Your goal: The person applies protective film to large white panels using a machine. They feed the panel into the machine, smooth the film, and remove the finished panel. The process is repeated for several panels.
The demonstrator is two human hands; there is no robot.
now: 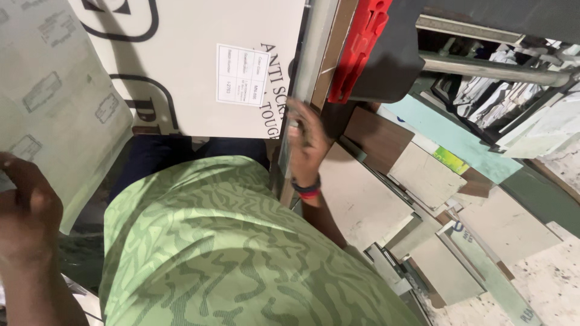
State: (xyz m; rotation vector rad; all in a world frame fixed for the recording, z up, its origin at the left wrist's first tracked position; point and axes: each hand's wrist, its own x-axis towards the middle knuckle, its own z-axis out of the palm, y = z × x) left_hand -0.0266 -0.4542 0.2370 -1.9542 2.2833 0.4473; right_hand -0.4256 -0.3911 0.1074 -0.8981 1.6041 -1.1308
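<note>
Right hand (pixel 307 145) fingers clenched on white board (pixel 199 66) edge, left hand (pixel 27 205) gripping grey sheet (pixel 54 102).

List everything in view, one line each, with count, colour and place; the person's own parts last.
Large laminate sheet: one, cream with black print and a white label, top centre.
Film-covered sheet: one, pale grey-green, upper left, its lower edge at the left hand.
Board edge: one, grey and brown, upright at centre, gripped by the right hand.
Red plastic piece: one, red, top centre-right.
Offcut panels: many, beige, brown, teal and speckled white, piled at right.
Metal bar: one, grey, upper right.
Shirt: one, green patterned, lower centre.
Wristbands: dark and red, right wrist.
Left hand: lower left.
Right hand: centre.
</note>
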